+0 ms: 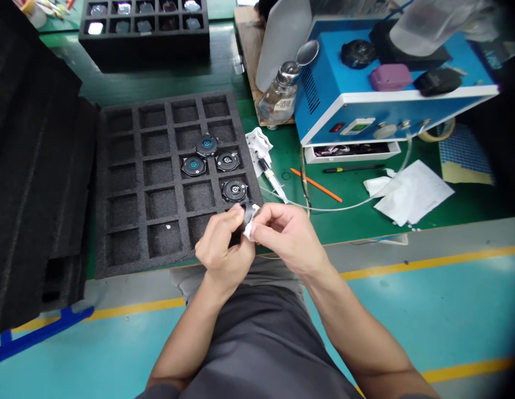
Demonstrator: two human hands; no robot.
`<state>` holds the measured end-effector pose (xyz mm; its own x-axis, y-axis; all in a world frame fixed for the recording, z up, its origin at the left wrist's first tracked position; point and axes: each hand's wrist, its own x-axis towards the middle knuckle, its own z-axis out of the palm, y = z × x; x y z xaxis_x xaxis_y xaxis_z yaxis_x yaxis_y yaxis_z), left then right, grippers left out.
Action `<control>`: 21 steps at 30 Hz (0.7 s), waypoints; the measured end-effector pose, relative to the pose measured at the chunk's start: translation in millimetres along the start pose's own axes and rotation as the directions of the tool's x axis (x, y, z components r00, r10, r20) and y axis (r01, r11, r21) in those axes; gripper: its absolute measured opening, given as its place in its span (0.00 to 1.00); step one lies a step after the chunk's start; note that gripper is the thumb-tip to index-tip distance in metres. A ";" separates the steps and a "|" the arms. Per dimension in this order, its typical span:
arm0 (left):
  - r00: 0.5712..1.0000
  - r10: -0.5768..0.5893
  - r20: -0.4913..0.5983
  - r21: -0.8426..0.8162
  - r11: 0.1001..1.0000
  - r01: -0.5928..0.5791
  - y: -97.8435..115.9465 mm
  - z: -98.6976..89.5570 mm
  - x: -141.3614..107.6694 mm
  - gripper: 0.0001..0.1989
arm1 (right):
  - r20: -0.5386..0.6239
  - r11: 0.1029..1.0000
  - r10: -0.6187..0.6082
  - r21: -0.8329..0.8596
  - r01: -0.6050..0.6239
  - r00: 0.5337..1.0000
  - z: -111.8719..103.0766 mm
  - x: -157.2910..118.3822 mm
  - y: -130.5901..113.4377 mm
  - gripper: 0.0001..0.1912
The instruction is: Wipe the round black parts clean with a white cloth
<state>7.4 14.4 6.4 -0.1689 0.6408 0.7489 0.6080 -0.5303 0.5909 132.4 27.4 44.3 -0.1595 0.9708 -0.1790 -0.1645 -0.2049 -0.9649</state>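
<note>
Left grip [224, 244] clasping dark part [249, 210], right grip [287, 235] pinching white tissue [249, 229] to it, by foam tray's [137, 147] near edge; wiping seemingly unfinished, four watch cases [234, 190] on tray, done or pending unclear.

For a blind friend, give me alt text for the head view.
The left hand holds a dark part, the right hand a white wipe against it, by a foam tray with four round discs. A blue machine stands upper right.

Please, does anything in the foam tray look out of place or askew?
Yes. One round black part lies across the dividers of the foam tray, not inside one compartment. Also, a small white scrap lies loose in another compartment.
</note>
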 end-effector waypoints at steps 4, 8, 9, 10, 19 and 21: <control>0.999 -0.051 0.008 -0.039 0.998 0.051 1.7 -1.2 1.1 0.13 | 0.006 0.999 -0.026 0.034 0.026 1.000 -0.5 -0.7 1.7 0.09; 0.998 -0.061 0.002 -0.055 0.997 0.061 2.6 -0.4 1.5 0.13 | -0.035 0.995 -0.061 0.074 0.063 0.998 -0.6 -2.3 6.2 0.08; 0.998 -0.055 -0.002 -0.055 0.997 0.055 2.6 0.0 1.4 0.13 | -0.038 0.995 -0.061 0.079 0.064 0.997 -0.5 -2.5 7.0 0.09; 0.999 -0.049 -0.006 -0.055 0.997 0.048 2.6 0.2 1.3 0.14 | -0.043 0.995 -0.061 0.082 0.064 0.997 -0.5 -2.5 7.7 0.09; 1.000 -0.011 -0.006 -0.023 1.000 0.011 2.9 0.4 1.4 0.14 | -0.070 0.996 -0.048 0.066 0.053 0.996 0.2 -2.0 8.8 0.10; 1.000 -0.004 -0.005 -0.005 1.000 0.004 3.2 0.7 1.3 0.13 | -0.072 0.996 -0.044 0.068 0.049 0.996 -0.1 -1.9 9.7 0.09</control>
<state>9.7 13.9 9.1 -0.1747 0.6401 0.7482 0.6037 -0.5306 0.5950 131.2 23.5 35.2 -0.0812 0.9854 -0.1496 -0.2383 -0.1649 -0.9571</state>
